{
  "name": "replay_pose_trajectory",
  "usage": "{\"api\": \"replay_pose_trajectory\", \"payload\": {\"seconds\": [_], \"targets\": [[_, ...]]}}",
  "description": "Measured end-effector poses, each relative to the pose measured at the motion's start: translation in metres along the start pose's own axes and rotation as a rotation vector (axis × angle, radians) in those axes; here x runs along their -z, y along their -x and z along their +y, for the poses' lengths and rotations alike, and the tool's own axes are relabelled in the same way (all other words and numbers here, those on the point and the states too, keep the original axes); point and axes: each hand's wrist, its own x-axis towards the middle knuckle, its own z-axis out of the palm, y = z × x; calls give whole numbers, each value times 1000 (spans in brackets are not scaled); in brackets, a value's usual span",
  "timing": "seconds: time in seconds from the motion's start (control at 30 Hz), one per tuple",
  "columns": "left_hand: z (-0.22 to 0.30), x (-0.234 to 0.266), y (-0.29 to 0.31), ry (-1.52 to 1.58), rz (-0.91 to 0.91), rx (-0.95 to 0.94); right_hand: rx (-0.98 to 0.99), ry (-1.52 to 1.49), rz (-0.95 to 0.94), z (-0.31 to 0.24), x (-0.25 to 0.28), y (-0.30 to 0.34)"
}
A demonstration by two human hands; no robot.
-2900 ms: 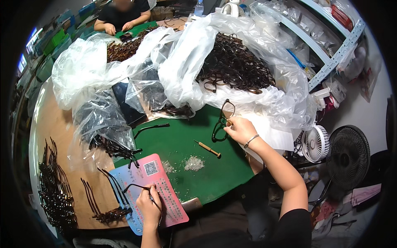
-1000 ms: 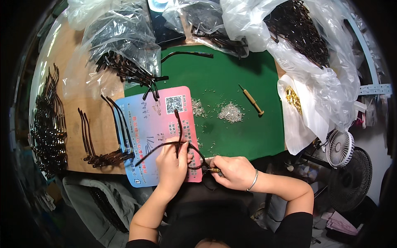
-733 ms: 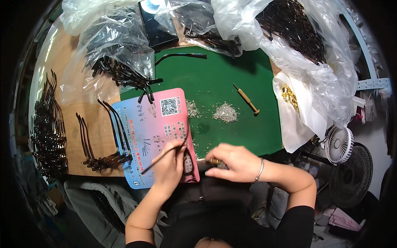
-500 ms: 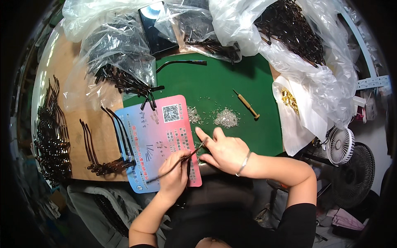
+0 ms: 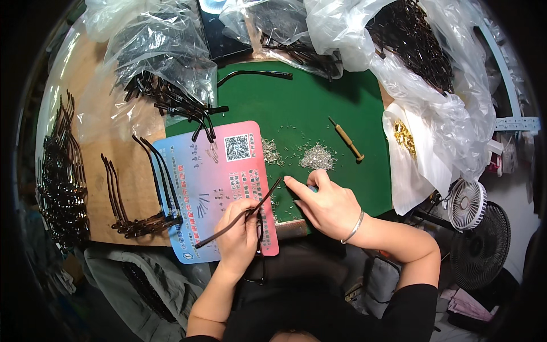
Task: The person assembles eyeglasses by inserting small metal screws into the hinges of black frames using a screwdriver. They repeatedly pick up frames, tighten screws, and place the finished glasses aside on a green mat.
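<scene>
My left hand (image 5: 238, 231) is closed around a dark eyeglass frame, above the card's near right part. One long brown temple (image 5: 213, 236) of it slants across my fingers, and a dark rim (image 5: 261, 235) hangs beside them. My right hand (image 5: 330, 206) is just right of the temple's upper end, its index fingertip very near that end. Its fingers are bent together, and a small blue bit (image 5: 312, 188) shows between them; what it belongs to is hidden. Small metal screws lie in a pile (image 5: 317, 158) and a looser heap (image 5: 272, 153) beyond my hands.
A pink and blue printed card (image 5: 188, 165) lies on the green mat (image 5: 307, 102), with small parts on it. Nearby are a brass screwdriver (image 5: 346, 141), brown temples (image 5: 162, 176), a bundle of frames (image 5: 65, 188), plastic bags (image 5: 162, 51), gold parts (image 5: 404, 137) and a white fan (image 5: 467, 204).
My right hand has shifted right and slightly down, its index finger drawing back from the temple's end. The temple now shows more fully in my left hand. The whole view has shifted slightly.
</scene>
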Motion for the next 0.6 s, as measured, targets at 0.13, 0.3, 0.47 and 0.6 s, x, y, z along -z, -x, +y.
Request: {"api": "replay_pose_trajectory", "payload": {"seconds": [0.13, 0.3, 0.47, 0.6], "targets": [[-3, 1, 4, 31, 19, 28, 114, 45, 89, 2, -10, 3], [-3, -2, 3, 38, 39, 13, 152, 92, 106, 4, -14, 1], [-2, -1, 2, 166, 43, 73, 122, 112, 116, 0, -15, -1], [-3, -6, 4, -11, 36, -59, 122, 152, 121, -3, -14, -2]]}}
